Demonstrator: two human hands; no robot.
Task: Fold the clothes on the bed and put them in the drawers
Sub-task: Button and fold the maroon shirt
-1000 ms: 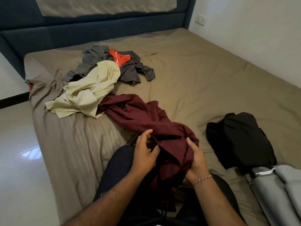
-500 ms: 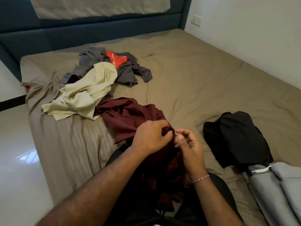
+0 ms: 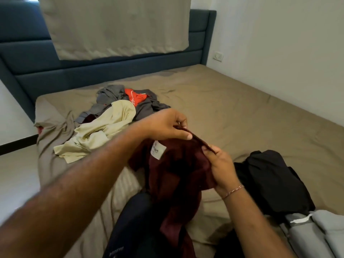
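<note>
Both hands up: left hand [image 3: 167,125] and right hand [image 3: 221,164] pinch the maroon garment's [image 3: 178,172] edge, perhaps its collar; cream shirt [image 3: 100,133] at ten o'clock.

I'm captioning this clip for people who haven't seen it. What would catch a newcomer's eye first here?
First the maroon garment held up in the middle foreground, its white label showing, with the left hand and right hand pinching its top edge. Behind it, a heap with a cream garment and an orange one lies on the bed. A black garment sits at right.
</note>
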